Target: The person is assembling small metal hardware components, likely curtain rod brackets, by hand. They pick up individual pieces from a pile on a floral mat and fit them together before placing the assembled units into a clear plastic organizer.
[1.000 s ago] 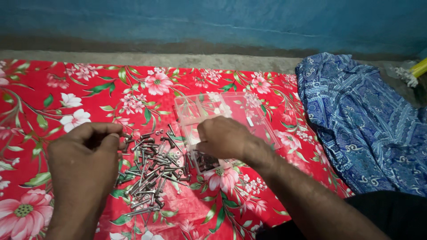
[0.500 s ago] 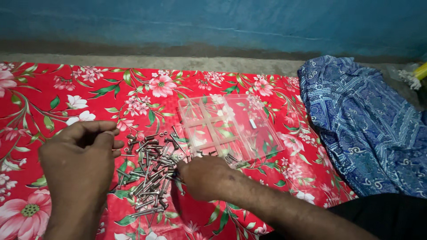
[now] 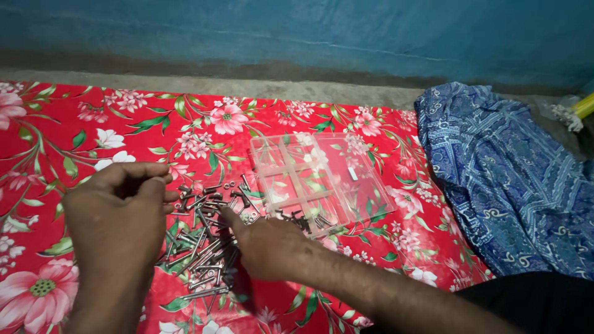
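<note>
Lower centre: right hand, forefinger extended, touches a heap of bolts and screws; nothing visibly gripped. Lower left: left hand curled narrow, contents hidden. Behind, centre: clear compartment box on red floral cloth. Step, apparently: sorting; picking one fastener calls for a fine pinch. Right: blue patterned fabric.

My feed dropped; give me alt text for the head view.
Right hand reaches into a pile of screws on a red floral cloth; left hand is curled beside it. A clear compartment box lies behind, blue cloth right.
</note>
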